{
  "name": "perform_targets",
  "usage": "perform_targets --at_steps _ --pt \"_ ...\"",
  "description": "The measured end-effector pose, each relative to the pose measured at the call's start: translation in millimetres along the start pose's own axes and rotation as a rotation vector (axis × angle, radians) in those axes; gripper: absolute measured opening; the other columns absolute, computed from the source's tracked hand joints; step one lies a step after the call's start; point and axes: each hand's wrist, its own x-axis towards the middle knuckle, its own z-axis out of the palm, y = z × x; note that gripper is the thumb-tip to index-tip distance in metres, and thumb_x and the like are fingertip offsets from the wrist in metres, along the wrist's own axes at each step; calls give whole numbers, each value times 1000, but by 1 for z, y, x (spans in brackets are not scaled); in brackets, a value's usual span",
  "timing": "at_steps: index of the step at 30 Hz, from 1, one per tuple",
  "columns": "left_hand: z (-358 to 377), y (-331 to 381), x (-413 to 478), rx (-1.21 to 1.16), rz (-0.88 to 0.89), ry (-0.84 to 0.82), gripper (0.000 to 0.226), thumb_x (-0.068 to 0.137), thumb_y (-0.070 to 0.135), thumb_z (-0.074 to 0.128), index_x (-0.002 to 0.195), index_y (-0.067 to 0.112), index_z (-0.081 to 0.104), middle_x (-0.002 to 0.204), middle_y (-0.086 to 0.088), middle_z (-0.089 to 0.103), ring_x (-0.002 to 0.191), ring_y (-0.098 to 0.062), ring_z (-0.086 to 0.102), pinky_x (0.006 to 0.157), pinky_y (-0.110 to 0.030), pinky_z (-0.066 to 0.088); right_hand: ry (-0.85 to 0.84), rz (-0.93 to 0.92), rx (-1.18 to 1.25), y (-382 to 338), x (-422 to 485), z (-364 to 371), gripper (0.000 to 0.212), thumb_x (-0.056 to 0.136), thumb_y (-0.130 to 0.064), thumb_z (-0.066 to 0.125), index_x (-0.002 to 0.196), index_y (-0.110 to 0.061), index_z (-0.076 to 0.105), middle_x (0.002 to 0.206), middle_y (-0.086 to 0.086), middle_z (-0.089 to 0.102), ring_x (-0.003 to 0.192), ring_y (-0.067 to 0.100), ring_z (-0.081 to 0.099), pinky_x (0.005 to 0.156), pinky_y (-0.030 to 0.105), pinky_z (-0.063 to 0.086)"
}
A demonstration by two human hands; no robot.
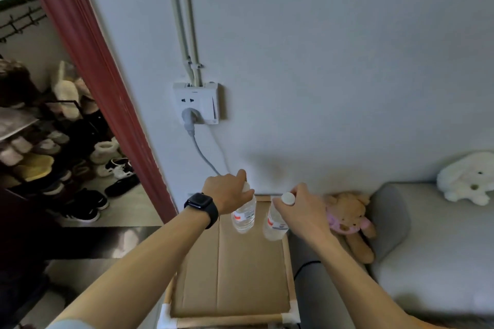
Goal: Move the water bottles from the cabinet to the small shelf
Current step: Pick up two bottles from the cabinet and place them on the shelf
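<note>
Both forearms reach away from the camera over the small shelf (240,275), a cardboard top in a wooden frame. The left hand (227,189), with a dark watch (200,205) on its wrist, grips the cap end of the left bottle (243,218). The right hand (302,208) pinches the white-capped neck of the right bottle (274,224). Each bottle stands directly below its hand, long axis upright, side by side at the shelf's far end by the wall (320,61). Whether their bases touch the top cannot be told. Setting down and letting go looks next. A socket (196,103) sits on the wall, a teddy bear (347,219) and grey sofa (427,248) lie right, and shoes (88,203) far left.

Pale wall (320,48) — grey sofa (433,248)
</note>
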Motion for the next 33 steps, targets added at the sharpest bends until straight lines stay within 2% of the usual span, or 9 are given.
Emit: perform_targets --at_steps 3,9,13,19,22,24,26,29,33 --pt "2 3 11 -21 -31 -29 38 96 52 38 110 17 44 77 2 54 69 -25 54 61 -32 40 -73 -19 -11 2 19 8 33 89 -50 57 99 -21 46 84 -6 57 72 9 54 54 26 36" --pt "14 -3 24 -170 -120 -86 41 92 59 45 109 22 43 86 1 62 76 -24 60 68 -35 50 -146 -62 -55 7 43 20 37 92 -52 52 101 -18 38 79 -3 53 72 23 51 58 35 35" --pt "15 -15 34 -238 -90 -160 43 86 64 50 112 30 46 90 3 65 80 -21 62 73 -38 54 -178 -101 -126 8 54 18 39 93 -58 47 103 -22 35 82 -3 51 72 22 47 60 35 36" --pt "7 -16 43 -231 33 -192 41 84 56 61 120 42 53 110 7 60 96 -16 58 81 -36 50 -202 -161 -245 6 62 17 53 89 -71 38 110 -23 46 99 0 62 86 23 56 69 36 43" --pt "7 -16 45 -207 66 -185 38 84 56 61 118 40 55 114 7 56 100 -18 58 83 -39 50 -177 -196 -274 7 61 17 51 93 -65 38 116 -21 50 108 -1 61 94 24 57 72 34 39" --pt "9 -14 44 -183 69 -169 39 85 56 60 118 35 53 115 7 58 102 -20 59 80 -37 49 -174 -247 -292 7 60 15 41 96 -55 41 112 -19 52 106 1 61 87 22 52 71 33 37" --pt "11 -10 41 -154 46 -147 43 87 57 58 118 28 50 111 3 62 97 -23 60 74 -35 46 -194 -310 -324 8 60 12 35 97 -49 44 109 -18 53 105 3 61 86 24 52 71 34 39" --pt "16 -3 35 -147 19 -122 45 90 56 54 112 18 45 93 -2 60 83 -27 60 68 -35 46 -250 -367 -334 10 58 10 34 97 -46 48 115 -19 54 111 3 60 99 26 57 79 34 43" --pt "19 -2 32 -179 -7 -75 42 90 57 52 98 18 40 80 2 53 74 -24 55 61 -32 41 -307 -397 -325 10 61 8 36 96 -43 51 126 -22 53 122 2 58 110 24 55 89 34 43"
